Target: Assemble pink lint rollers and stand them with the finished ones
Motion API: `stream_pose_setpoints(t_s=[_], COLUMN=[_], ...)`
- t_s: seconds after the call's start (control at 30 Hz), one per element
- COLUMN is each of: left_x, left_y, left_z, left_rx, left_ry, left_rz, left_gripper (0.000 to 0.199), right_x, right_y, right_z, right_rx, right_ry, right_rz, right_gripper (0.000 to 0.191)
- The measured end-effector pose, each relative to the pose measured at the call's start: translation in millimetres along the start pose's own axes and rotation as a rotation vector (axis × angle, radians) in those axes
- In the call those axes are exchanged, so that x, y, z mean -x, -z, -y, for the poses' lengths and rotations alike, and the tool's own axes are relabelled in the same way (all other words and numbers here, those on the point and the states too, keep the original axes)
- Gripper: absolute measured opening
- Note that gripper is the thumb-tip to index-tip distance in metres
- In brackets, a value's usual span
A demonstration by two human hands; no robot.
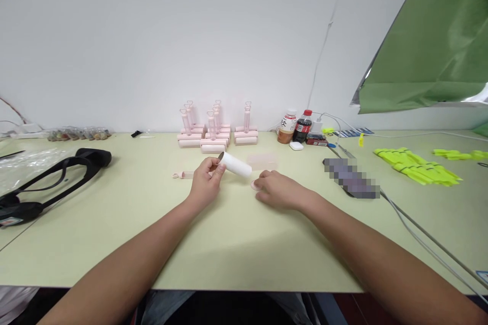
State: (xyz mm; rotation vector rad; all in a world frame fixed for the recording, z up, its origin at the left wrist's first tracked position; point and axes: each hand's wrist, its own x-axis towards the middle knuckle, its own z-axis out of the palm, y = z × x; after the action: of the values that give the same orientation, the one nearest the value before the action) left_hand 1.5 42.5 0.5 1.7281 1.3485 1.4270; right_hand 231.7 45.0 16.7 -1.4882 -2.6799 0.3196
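Note:
A white roll (236, 164), tilted with its hollow end up toward the left, is held in my left hand (206, 180), fingers closed round that end. My right hand (277, 189) rests at the table with its fingertips on a small round pink piece (253, 185). Left of my left hand lies a pink handle (184, 175), partly hidden by the fingers. A translucent pink cover (262, 160) lies just behind my right hand. Several assembled pink lint rollers (213, 144) with upright handles stand near the wall.
Behind to the right are a white-capped bottle (286, 127), a cola bottle (302, 127) and a white case (296, 146). A phone (351, 178), cables and yellow-green strips (417, 165) lie right. Black headgear (53, 183) and plastic wrap (32, 165) lie left.

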Motion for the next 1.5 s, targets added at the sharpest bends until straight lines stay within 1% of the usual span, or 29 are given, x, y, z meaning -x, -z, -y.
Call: stream_pose_setpoints(t_s=[0.07,0.1,0.23,0.4,0.5,0.63,0.8,0.93,1.17,1.5], left_x=[0.0,0.1,0.4,1.0,1.2,1.3,1.6,1.6,1.4,1.3], left_y=[-0.1,-0.1,-0.1,-0.4,-0.4,-0.1,-0.4,-0.7,-0.8,-0.6], left_z=[0.5,0.5,0.1,1.5,1.8,0.8,0.6,1.4,0.8,1.0], left_rx=[-0.001,-0.003,-0.011,-0.007,-0.006,-0.014,-0.011,-0.011,-0.006,-0.006], left_ry=[-0.003,-0.003,-0.002,0.007,0.014,0.015,0.025,0.026,0.026,0.018], left_rz=[0.007,0.008,0.002,0.021,0.033,0.049,0.048,0.054,0.060,0.056], left_gripper=[0.025,0.025,0.025,0.025,0.025,0.025,0.026,0.027,0.027,0.026], right_x=[2.8,3.1,-0.5,-6.0,-7.3,-10.3,-17.0,-21.2,-27.0,-25.8], right_y=[-2.6,-4.0,-10.7,-18.9,-21.1,-22.3,-26.0,-29.1,-32.4,-33.3], right_z=[6.8,9.0,10.5,5.2,6.1,11.2,11.0,7.3,5.2,3.6], right_rx=[0.027,0.032,0.041,0.059,0.059,0.109,0.153,0.151,0.156,0.145], right_ry=[-0.011,-0.011,-0.014,-0.072,-0.102,-0.187,-0.246,-0.248,-0.240,-0.236], right_rz=[0.052,0.059,0.031,0.000,-0.008,-0.045,-0.097,-0.118,-0.153,-0.141], right_gripper=[0.031,0.035,0.053,0.065,0.065,0.061,0.068,0.071,0.067,0.065])
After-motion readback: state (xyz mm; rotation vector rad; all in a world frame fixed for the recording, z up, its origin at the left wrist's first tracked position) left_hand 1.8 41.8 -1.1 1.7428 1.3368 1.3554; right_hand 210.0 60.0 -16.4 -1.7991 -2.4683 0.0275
